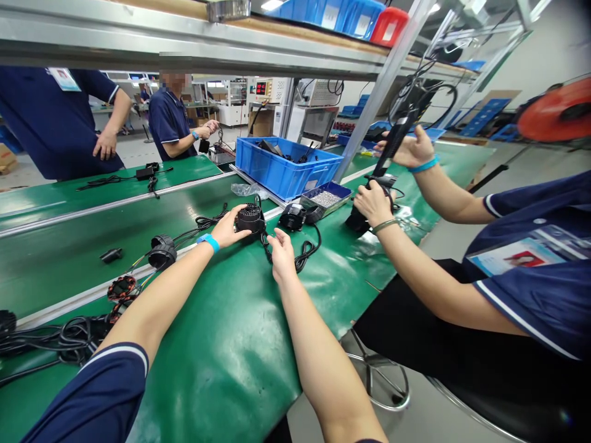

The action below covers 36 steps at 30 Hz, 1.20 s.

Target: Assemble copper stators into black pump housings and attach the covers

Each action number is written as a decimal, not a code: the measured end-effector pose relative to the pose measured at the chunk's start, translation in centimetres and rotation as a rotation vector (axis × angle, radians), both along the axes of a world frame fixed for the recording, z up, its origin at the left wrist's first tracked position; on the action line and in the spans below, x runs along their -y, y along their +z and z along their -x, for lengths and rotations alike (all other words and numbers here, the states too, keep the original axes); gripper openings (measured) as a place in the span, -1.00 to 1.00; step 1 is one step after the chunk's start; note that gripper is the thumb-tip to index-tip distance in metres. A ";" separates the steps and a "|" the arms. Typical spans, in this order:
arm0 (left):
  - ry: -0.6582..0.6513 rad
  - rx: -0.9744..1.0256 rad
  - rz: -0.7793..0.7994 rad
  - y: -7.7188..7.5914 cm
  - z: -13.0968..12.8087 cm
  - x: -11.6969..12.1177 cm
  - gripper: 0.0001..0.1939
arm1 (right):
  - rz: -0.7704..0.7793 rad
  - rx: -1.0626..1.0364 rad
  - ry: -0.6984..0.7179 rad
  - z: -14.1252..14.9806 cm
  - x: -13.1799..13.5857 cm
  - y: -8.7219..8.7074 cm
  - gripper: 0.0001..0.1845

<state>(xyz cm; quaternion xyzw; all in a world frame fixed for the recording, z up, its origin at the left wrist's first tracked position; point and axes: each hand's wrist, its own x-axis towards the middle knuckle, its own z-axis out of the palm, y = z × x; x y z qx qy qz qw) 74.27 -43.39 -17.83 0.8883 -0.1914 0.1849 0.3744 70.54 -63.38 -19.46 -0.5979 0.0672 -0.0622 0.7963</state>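
In the head view, the left hand (225,230) holds a black round part (250,220) toward nine o'clock. The right hand (282,253), open and holding nothing, is near its four o'clock. A blue bin (272,172) sits at one o'clock from the part.

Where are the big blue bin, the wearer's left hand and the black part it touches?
Blue bin (277,176), head view: near wall.
Left hand (225,231), head view: its back.
Black part (253,222), head view: its side.

Above me, a metal shelf (138,38) carries blue bins (330,15) and a red bin (390,26). To my right I see a co-worker (549,301) wearing a badge (501,257), a stool (403,397) below and, farther off, a blurred orange disc (549,114).
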 end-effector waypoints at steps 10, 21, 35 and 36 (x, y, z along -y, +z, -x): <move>-0.001 0.038 -0.020 0.2 0.3 -0.1 -0.14 | 0.038 0.016 0.004 -0.1 0.0 -0.4 -0.37; 0.664 -0.091 -0.192 8.3 5.4 -15.0 -0.63 | 0.114 0.150 -0.049 0.7 -0.2 0.6 -0.27; 0.769 -0.349 -0.475 5.3 13.9 -20.3 -0.48 | 0.300 0.423 0.066 3.0 -1.3 1.6 -0.48; 0.738 -0.313 -0.462 6.1 14.1 -18.8 -0.41 | 0.317 0.448 0.141 3.6 -1.6 2.0 -0.48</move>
